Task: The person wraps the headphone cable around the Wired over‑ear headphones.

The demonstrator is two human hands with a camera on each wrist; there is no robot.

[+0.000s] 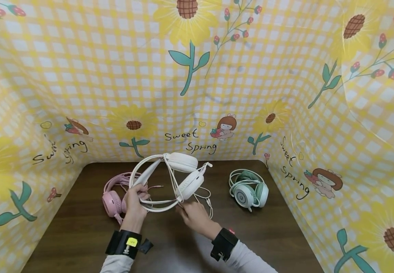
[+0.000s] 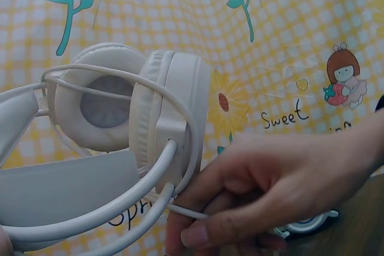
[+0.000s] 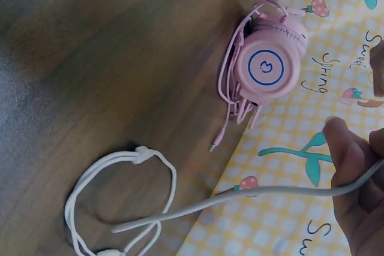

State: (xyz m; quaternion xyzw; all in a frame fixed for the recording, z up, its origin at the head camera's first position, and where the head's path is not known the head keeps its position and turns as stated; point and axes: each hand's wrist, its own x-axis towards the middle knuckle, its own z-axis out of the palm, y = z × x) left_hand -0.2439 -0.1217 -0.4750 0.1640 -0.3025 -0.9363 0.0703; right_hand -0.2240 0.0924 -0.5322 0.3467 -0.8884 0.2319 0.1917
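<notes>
Left hand point(image 1: 136, 197) and right hand point(image 1: 193, 215) raised, fingers curled, gripping.

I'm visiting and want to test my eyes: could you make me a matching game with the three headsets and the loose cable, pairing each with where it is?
Things:
1. white headset
2. pink headset
3. green headset
4. white cable

Places:
A. lying on the table on the person's right
B. pinched in the right hand
C. lifted off the table, band gripped by the left hand
D. lying on the table behind the left hand

Pairs: 1-C, 2-D, 3-A, 4-B
</notes>
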